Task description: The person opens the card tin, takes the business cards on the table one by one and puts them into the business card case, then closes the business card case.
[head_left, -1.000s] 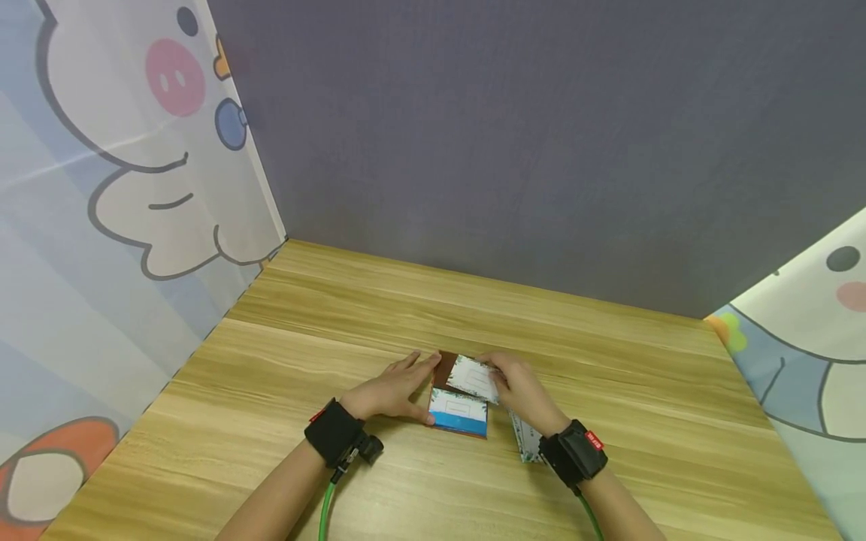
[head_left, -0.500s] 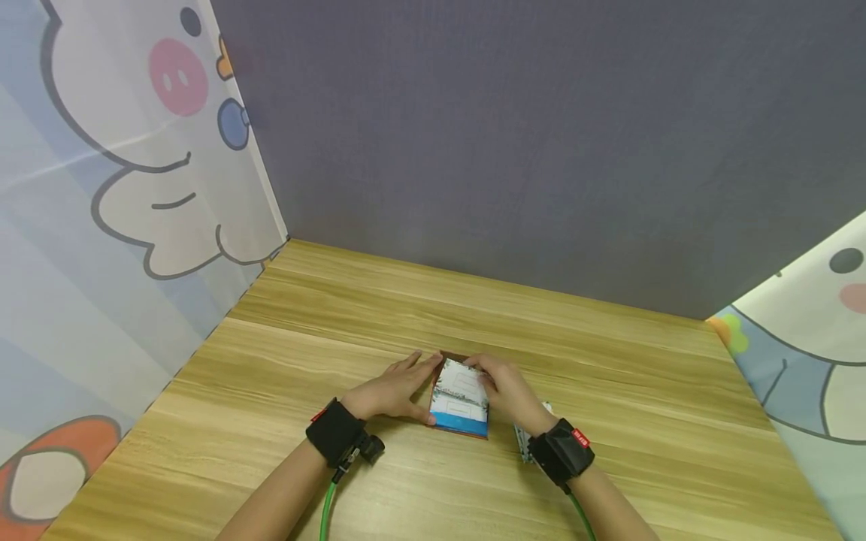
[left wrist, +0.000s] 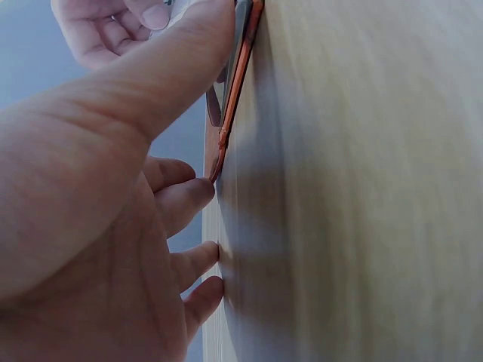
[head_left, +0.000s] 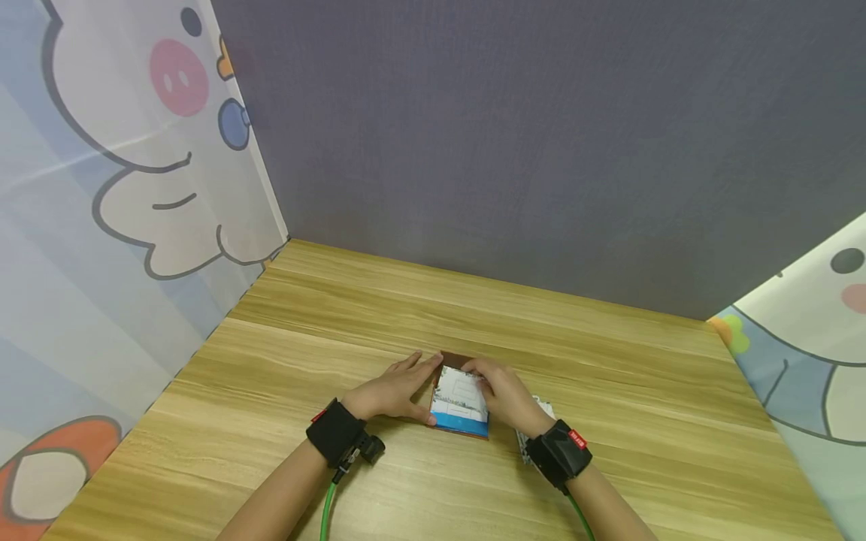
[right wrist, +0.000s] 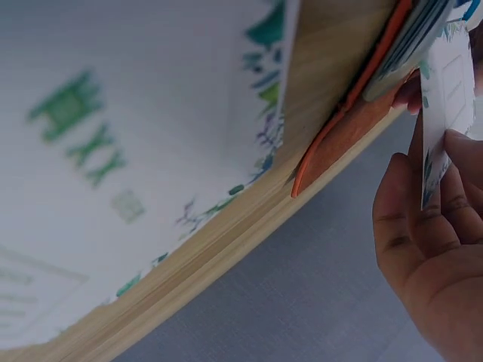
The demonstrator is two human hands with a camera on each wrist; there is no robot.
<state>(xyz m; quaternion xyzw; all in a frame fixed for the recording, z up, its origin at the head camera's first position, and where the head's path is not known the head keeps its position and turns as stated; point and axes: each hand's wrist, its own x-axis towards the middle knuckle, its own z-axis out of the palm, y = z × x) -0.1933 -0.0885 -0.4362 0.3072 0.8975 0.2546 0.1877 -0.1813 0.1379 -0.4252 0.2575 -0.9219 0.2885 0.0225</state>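
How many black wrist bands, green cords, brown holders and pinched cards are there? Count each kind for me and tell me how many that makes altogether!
Black bands: 2
Green cords: 2
Brown holder: 1
Pinched card: 1
Total: 6

Grey partition (head_left: pixel 514 150) — cartoon sheet (head_left: pixel 115 203); table (head_left: pixel 271 361)

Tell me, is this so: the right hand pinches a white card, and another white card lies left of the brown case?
Not quite: the other white card lies to the right of the brown case, as the head view shows. The rest holds.
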